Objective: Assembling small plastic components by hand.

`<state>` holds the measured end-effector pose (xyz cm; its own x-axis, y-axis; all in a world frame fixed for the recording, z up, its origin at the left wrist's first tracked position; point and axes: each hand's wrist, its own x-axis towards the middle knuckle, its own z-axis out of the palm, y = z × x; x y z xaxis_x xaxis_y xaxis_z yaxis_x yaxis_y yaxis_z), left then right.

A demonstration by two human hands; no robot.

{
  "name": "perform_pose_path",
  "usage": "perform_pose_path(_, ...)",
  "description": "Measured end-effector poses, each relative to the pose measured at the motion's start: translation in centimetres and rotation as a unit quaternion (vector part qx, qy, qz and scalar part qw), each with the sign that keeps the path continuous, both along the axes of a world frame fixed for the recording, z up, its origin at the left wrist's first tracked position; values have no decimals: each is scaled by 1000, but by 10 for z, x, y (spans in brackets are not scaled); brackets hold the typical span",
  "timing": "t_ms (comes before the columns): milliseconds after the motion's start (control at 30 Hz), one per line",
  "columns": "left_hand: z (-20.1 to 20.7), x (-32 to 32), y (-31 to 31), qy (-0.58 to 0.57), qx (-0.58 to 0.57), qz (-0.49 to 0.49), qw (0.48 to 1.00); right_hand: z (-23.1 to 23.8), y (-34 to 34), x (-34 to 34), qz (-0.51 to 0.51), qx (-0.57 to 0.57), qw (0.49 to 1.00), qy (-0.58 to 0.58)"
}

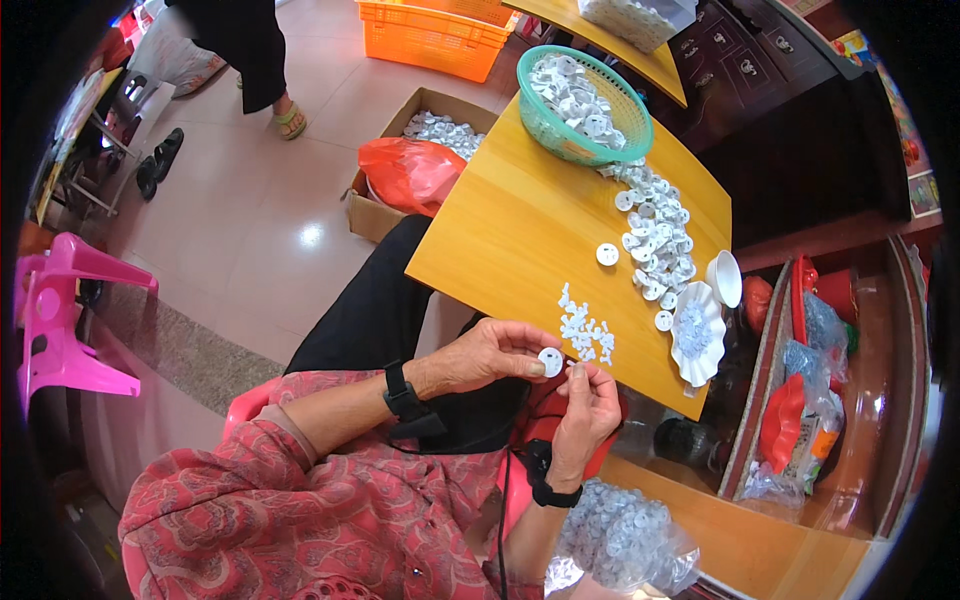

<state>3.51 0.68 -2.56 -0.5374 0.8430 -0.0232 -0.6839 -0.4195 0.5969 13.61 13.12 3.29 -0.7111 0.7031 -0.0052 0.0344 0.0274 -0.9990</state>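
Note:
At the table's near edge, my left hand (480,356) pinches a white round plastic disc (551,361) with small slots between thumb and fingers. Close beside it, the thumb and forefinger of my right hand (590,402) are pressed on a tiny white piece (571,364), partly hidden by the fingertips. Loose small white plastic pieces (584,332) lie on the yellow wooden table (500,225) just beyond my hands. Farther off, a heap of white discs (660,240) runs up to a green basket (560,137) filled with more. One disc (607,254) lies apart.
A scalloped white dish (698,372) holds tiny bluish pieces, next to a white bowl (726,279). Left of the table are a cardboard box (372,222), a red plastic bag (410,170), an orange crate (430,42) and a pink stool (75,310). A clear bag of parts (630,535) sits below my right arm.

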Motion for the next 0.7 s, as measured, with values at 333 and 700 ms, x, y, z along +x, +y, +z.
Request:
perform_pose_path(333,1,-2,-2,-2,-3,8,1000,-1,-4,0,61,97,992,-61)
perform_pose_path(700,-1,-2,-2,29,11,14,999,1,-7,2,65,114,988,-86)
